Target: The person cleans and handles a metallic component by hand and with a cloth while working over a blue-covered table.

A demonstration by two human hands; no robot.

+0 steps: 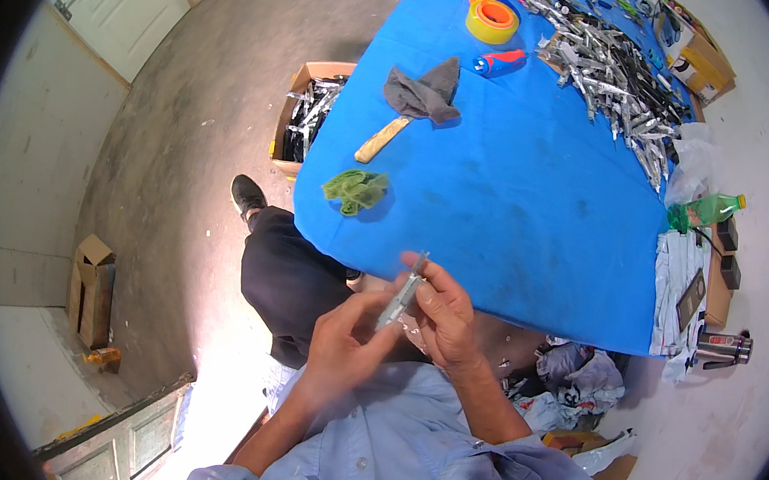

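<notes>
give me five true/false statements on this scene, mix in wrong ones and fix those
1. The left hand and right hand hold one slim silvery piece between them. True.
2. The green cloth is draped over the grey cloth. False: they lie apart on the table.
3. A wooden handle juts out from the grey cloth. True.
4. The open cardboard box beside the table is empty. False: it holds silvery and black pieces.
5. The tablecloth is red. False: it is blue.
</notes>
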